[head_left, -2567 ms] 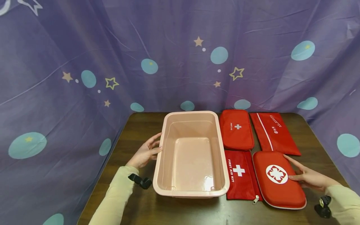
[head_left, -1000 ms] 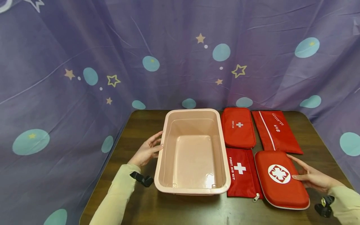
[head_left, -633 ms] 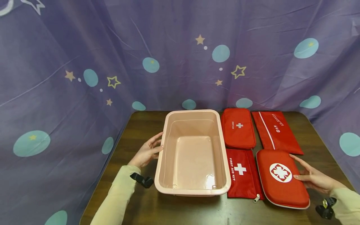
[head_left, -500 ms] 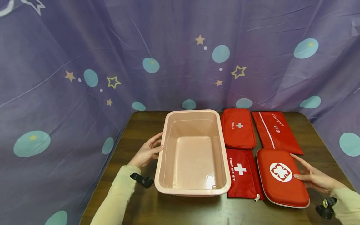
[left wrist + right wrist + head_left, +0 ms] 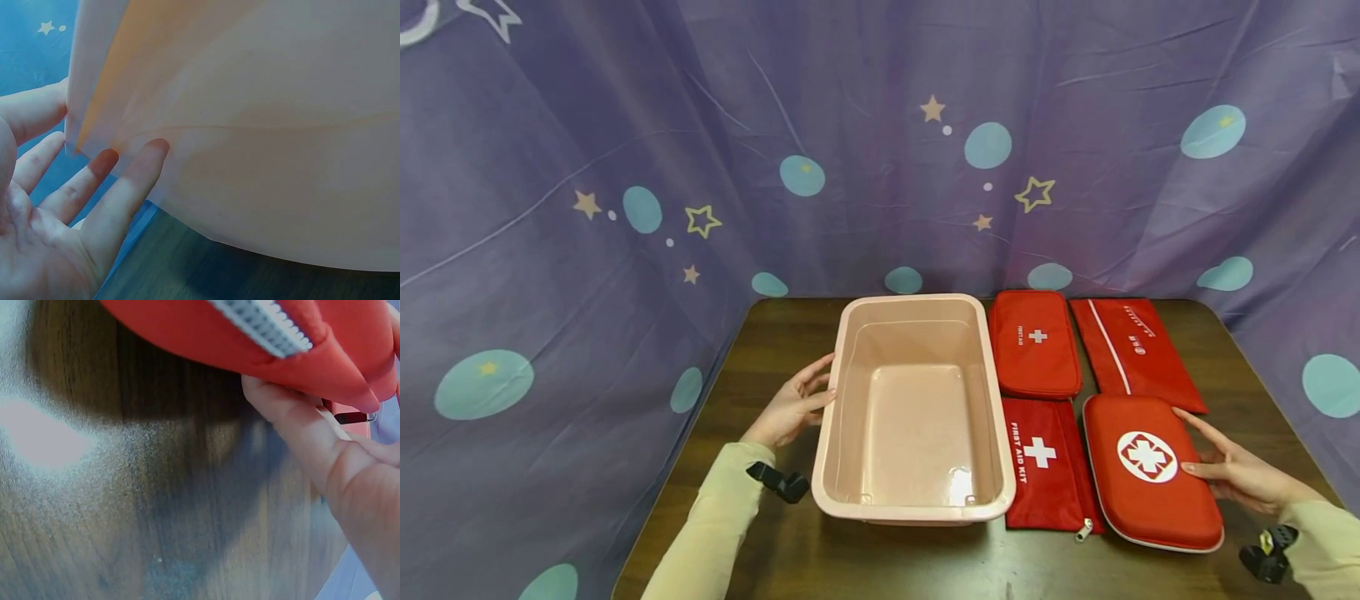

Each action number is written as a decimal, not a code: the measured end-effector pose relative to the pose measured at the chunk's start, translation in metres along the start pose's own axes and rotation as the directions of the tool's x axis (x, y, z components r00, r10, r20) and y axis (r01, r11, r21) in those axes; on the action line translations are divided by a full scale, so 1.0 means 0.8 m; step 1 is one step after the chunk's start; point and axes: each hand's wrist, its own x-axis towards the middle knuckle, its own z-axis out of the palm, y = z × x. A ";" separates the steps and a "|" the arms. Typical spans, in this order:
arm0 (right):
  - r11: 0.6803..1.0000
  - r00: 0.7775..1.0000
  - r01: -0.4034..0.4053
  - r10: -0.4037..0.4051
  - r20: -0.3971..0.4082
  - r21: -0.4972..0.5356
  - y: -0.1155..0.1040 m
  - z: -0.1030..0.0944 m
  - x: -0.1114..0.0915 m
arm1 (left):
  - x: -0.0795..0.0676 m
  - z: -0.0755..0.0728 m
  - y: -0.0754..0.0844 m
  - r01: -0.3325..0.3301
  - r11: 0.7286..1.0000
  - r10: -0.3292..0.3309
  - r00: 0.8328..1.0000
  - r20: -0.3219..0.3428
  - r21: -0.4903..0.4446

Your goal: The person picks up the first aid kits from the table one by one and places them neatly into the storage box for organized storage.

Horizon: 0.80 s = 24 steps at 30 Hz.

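Note:
My left hand [image 5: 790, 407] lies against the left side of a pale pink plastic basin [image 5: 826, 425]. In the left wrist view, extended fingers [image 5: 125, 203] touch the basin's outer wall [image 5: 281, 175]. At the right, my right hand [image 5: 1236, 473] grips a red hard-shell first-aid case [image 5: 1165, 517] by its right edge, thumb on its top face. The right wrist view shows a finger [image 5: 306, 434] under the case [image 5: 206, 337], beside its white zipper; a shadow falls on the table below. The case has a white round cross emblem. Part of the right hand is hidden beneath it.
Between basin and case lies a flat red first-aid pouch [image 5: 1037, 500] with a zip pull. Behind it sits a red zipped first-aid bag [image 5: 1037, 367], and a red flat pouch [image 5: 1150, 367] lies farther right. The dark wooden table [image 5: 925, 567] ends at a purple curtain [image 5: 865, 150].
The red case has shifted slightly to the right and away from me, together with my right hand. My left hand and the basin keep their places; the head view drifts a little.

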 end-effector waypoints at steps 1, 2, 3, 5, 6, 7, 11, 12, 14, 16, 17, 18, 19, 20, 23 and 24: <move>1.000 1.000 0.002 -0.002 0.000 -0.002 -0.001 0.001 0.000 | 0.000 0.000 0.000 0.000 1.000 0.000 1.000 0.000 0.000; 1.000 1.000 0.008 -0.008 0.000 -0.004 -0.001 0.002 0.001 | 0.000 0.000 -0.001 -0.001 1.000 0.001 1.000 0.000 0.000; 1.000 1.000 0.015 -0.015 -0.001 -0.006 -0.002 0.002 0.002 | 0.000 0.000 -0.001 -0.002 1.000 0.002 1.000 0.001 0.000; 0.999 0.999 0.036 -0.036 -0.002 -0.005 -0.004 0.004 0.004 | 0.000 -0.001 -0.002 -0.005 1.000 0.005 1.000 0.003 0.001; 0.999 0.999 0.048 -0.048 -0.004 -0.009 -0.006 0.005 0.006 | 0.000 -0.001 -0.002 -0.007 1.000 0.007 1.000 0.004 0.001; 0.998 0.998 0.056 -0.056 -0.004 -0.010 -0.008 0.006 0.007 | 0.000 -0.002 -0.003 -0.010 1.000 0.010 1.000 0.006 0.001; 0.995 0.996 0.082 -0.083 -0.012 -0.048 -0.019 0.011 0.015 | 0.000 -0.004 -0.003 -0.017 1.000 0.017 1.000 0.006 0.000; 0.995 0.996 0.084 -0.085 -0.016 -0.061 -0.022 0.013 0.017 | 0.000 -0.004 -0.003 -0.017 1.000 0.017 1.000 0.005 -0.002; 0.993 0.996 0.086 -0.088 -0.022 -0.083 -0.026 0.015 0.020 | 0.000 -0.004 -0.003 -0.017 1.000 0.017 1.000 0.003 0.001; 0.991 0.996 0.084 -0.088 -0.032 -0.103 -0.029 0.018 0.022 | 0.001 -0.004 -0.004 -0.017 1.000 0.017 1.000 0.002 0.003; 0.990 0.995 0.085 -0.089 -0.037 -0.113 -0.029 0.018 0.022 | 0.001 -0.004 -0.004 -0.016 1.000 0.016 1.000 0.001 0.003; 0.989 0.995 0.086 -0.092 -0.042 -0.122 -0.030 0.019 0.023 | 0.001 -0.003 -0.004 -0.015 1.000 0.015 1.000 0.000 0.005; 0.987 0.994 0.087 -0.094 -0.049 -0.134 -0.030 0.019 0.023 | 0.001 -0.003 -0.004 -0.015 1.000 0.015 1.000 0.000 0.005; 0.985 0.994 0.085 -0.094 -0.060 -0.148 -0.030 0.019 0.023 | 0.002 -0.003 -0.004 -0.014 1.000 0.014 1.000 -0.001 0.002; 0.980 0.992 0.090 -0.105 -0.075 -0.178 -0.031 0.018 0.022 | 0.002 -0.002 -0.004 -0.010 1.000 0.010 1.000 0.000 -0.007; 0.979 0.991 0.093 -0.108 -0.075 -0.181 -0.031 0.018 0.022 | 0.002 -0.002 -0.004 -0.010 1.000 0.010 1.000 0.000 -0.009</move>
